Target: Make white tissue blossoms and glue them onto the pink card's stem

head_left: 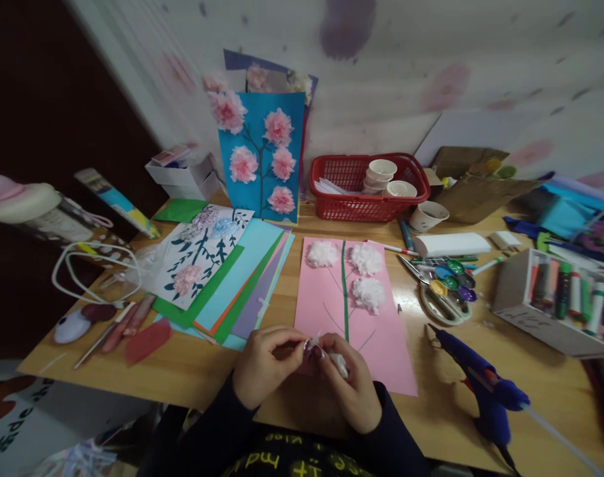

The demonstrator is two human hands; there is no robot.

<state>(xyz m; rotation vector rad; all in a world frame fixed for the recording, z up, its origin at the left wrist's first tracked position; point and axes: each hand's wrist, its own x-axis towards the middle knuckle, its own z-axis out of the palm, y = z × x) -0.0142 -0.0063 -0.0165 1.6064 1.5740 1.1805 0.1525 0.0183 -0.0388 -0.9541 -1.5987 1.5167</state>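
Note:
My left hand (pixel 270 363) and my right hand (pixel 350 381) meet over the near edge of a pink sheet of paper (pixel 311 298). Their fingertips pinch a small piece of white tissue paper (pixel 339 363), part of which shows between the fingers of my right hand. Most of the piece is hidden by the fingers. On the pink sheet runs a green stem (pixel 345 291) with thin drawn branches. White tissue flowers sit at its upper part, one on the left (pixel 322 254) and two on the right, the lower of these being a white flower (pixel 368 295).
A blue glue gun (pixel 473 374) lies at the right, near scissors (pixel 443 305) and paint pots (pixel 451 275). Behind stand a red basket (pixel 339 211) with paper cups and a blue flower card (pixel 262 152). Coloured paper (pixel 252 248) is stacked left; a marker box (pixel 545 328) stands right.

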